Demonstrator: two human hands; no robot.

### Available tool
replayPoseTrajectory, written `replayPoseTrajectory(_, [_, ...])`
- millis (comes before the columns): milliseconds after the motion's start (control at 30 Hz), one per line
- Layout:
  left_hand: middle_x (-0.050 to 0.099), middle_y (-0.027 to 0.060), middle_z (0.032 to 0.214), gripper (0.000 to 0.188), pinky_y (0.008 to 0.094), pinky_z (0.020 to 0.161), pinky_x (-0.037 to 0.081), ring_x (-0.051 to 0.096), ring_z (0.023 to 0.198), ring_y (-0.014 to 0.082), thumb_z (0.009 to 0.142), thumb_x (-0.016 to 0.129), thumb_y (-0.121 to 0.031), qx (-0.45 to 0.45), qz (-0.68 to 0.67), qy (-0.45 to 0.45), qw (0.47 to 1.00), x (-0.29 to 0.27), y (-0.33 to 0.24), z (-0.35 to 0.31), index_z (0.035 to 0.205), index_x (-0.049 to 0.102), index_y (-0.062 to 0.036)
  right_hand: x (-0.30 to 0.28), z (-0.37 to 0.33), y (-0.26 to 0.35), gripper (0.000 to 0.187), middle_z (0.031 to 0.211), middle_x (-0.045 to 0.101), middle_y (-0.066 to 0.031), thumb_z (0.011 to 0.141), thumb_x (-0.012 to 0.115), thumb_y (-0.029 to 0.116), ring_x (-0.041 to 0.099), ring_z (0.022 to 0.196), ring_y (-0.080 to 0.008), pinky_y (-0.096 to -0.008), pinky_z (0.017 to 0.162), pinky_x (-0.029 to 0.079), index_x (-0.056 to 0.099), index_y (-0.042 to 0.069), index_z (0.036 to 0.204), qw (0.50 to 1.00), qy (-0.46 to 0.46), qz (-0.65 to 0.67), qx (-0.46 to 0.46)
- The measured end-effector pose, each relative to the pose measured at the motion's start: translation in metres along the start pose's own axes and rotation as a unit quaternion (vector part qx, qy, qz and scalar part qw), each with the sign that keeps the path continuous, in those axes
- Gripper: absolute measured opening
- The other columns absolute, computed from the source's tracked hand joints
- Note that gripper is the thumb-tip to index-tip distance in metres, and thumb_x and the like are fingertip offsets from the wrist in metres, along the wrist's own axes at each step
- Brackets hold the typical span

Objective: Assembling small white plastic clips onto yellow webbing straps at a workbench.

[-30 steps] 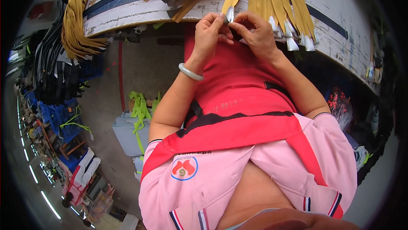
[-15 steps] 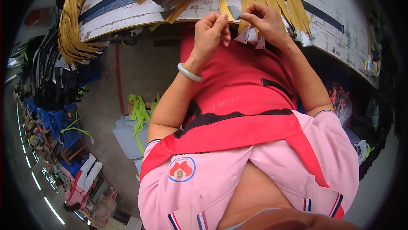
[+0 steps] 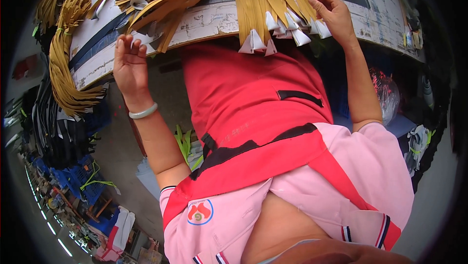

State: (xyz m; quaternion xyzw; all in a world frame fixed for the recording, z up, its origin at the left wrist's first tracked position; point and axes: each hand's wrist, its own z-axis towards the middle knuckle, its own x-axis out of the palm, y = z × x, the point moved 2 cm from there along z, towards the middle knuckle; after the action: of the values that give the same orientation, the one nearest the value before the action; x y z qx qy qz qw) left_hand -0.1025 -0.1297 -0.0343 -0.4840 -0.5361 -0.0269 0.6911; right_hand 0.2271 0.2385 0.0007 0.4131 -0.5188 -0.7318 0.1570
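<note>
Palm up and holding nothing, my left hand (image 3: 130,66) is raised with its fingers loosely bent and apart. It is beside the front edge of the worktable, near a pile of mustard-yellow strips (image 3: 178,8) with grey folded ends. A second group of mustard strips (image 3: 253,0) hangs over the table edge between my hands, its folded white tips (image 3: 297,34) pointing toward me. My right hand (image 3: 335,18) is at the right side of this group, fingers loosely curled and nothing visible in them. Whether its fingertips touch the outermost strip I cannot tell.
The worn white table (image 3: 214,20) has a dark band along it. A tied bundle of mustard strips (image 3: 66,69) droops off its left end, above black strips (image 3: 48,132). Blue crates (image 3: 80,178) stand at lower left. A clear plastic bag (image 3: 387,98) is below the table at right.
My hands were together at a grey-tipped yellow strip. They have moved apart, the left toward the left pile, the right to the group's right side. The view has shifted.
</note>
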Motion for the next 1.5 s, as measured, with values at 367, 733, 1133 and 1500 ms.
replayPoseTrajectory(367, [0.067, 0.0044, 0.091, 0.016, 0.0220, 0.068, 0.052, 0.064, 0.079, 0.0101, 0.096, 0.062, -0.012, -0.099, 0.306, 0.115, 0.940, 0.103, 0.144, -0.015, 0.106, 0.065, 0.0002, 0.025, -0.006, 0.015, 0.015, 0.097, 0.058, -0.0132, 0.084, 0.067, 0.010, 0.059, 0.088, -0.0339, -0.0414, 0.076, 0.047, 0.062, 0.006, 0.097, 0.929, 0.244, -0.244, -0.137])
replayPoseTrajectory(733, [0.063, 0.0130, 0.098, 0.026, 0.0355, 0.079, 0.052, 0.063, 0.093, 0.0286, 0.077, 0.072, -0.001, 0.274, 0.451, 0.255, 0.810, 0.177, 0.158, 0.006, 0.102, 0.067, -0.0053, 0.038, 0.014, 0.066, 0.012, 0.101, 0.050, -0.0046, 0.086, 0.066, 0.003, 0.052, 0.084, -0.0121, -0.0237, 0.071, 0.041, 0.054, 0.001, 0.085, 0.965, 0.255, -0.026, -0.045])
replayPoseTrajectory(1133, [0.063, 0.0105, 0.078, 0.013, 0.0314, 0.067, 0.052, 0.065, 0.075, 0.0225, 0.067, 0.077, 0.002, 0.254, 0.386, 0.137, 0.876, 0.169, 0.154, 0.027, 0.074, 0.066, -0.0008, 0.060, 0.060, 0.028, 0.010, 0.088, 0.053, 0.0011, 0.095, 0.063, 0.012, 0.048, 0.069, -0.0051, -0.0186, 0.062, 0.039, 0.057, 0.005, 0.098, 0.929, 0.321, 0.185, -0.005])
replayPoseTrajectory(1500, [0.069, 0.0038, 0.079, 0.014, 0.0249, 0.069, 0.052, 0.063, 0.075, 0.0098, 0.076, 0.076, 0.001, 0.052, 0.261, 0.155, 0.952, 0.155, 0.145, 0.048, 0.085, 0.065, 0.0012, 0.071, 0.075, 0.040, 0.018, 0.085, 0.051, 0.0018, 0.090, 0.069, 0.019, 0.048, 0.069, -0.0057, -0.0196, 0.064, 0.039, 0.057, 0.007, 0.092, 0.919, 0.347, 0.185, -0.037])
